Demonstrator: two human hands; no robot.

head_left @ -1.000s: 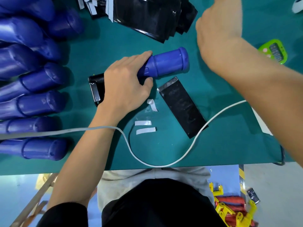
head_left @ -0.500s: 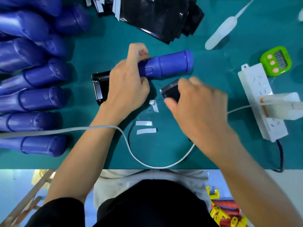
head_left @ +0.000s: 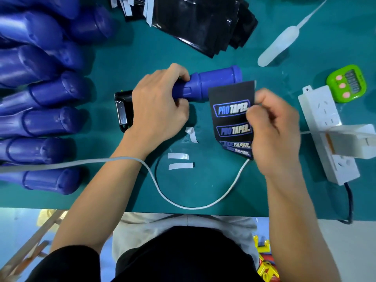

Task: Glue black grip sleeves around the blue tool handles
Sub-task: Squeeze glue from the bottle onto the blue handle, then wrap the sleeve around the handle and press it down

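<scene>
A blue tool handle (head_left: pixel 211 82) lies across the middle of the green mat, its black end (head_left: pixel 123 107) pointing left. My left hand (head_left: pixel 158 104) grips it around the narrow part. My right hand (head_left: pixel 272 127) pinches a black grip sleeve (head_left: pixel 230 117) printed with PRO TAPER logos, lifted off the mat and held upright just below the handle's thick end. The sleeve's top edge overlaps the handle. A stack of black sleeves (head_left: pixel 205 23) lies at the back of the mat.
Several more blue handles (head_left: pixel 44 123) are piled along the left. White backing strips (head_left: pixel 180 161) lie near a looping white cable (head_left: pixel 183 202). A white applicator (head_left: pixel 278 45), green timer (head_left: pixel 348 83) and white power strip (head_left: pixel 325 129) sit on the right.
My right hand came back from the far side of the mat, picked the black sleeve off the mat and raised it to the handle. My left hand kept its grip and shifted slightly.
</scene>
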